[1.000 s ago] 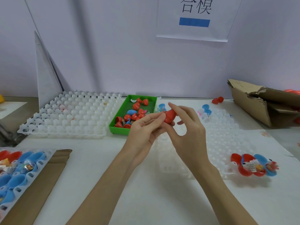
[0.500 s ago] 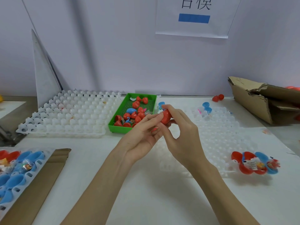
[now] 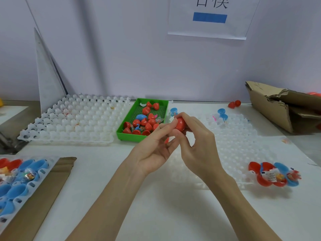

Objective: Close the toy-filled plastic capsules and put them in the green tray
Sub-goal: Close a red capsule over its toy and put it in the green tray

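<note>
Open filled capsules (image 3: pixel 274 174) remain on the table (image 3: pixel 156 206), at near right. Above the table, left hand (image 3: pixel 156 146) and right hand (image 3: pixel 196 145) pinch a red capsule (image 3: pixel 180 124) with curled fingers (image 3: pixel 166 126); it appears closed, seam hidden. Beyond, the green tray (image 3: pixel 129 134) holds many finished capsules.

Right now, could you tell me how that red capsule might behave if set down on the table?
The red capsule looks rounded and smooth, so it would probably roll. It seems light: fingertips of both hands hold it easily.
</note>
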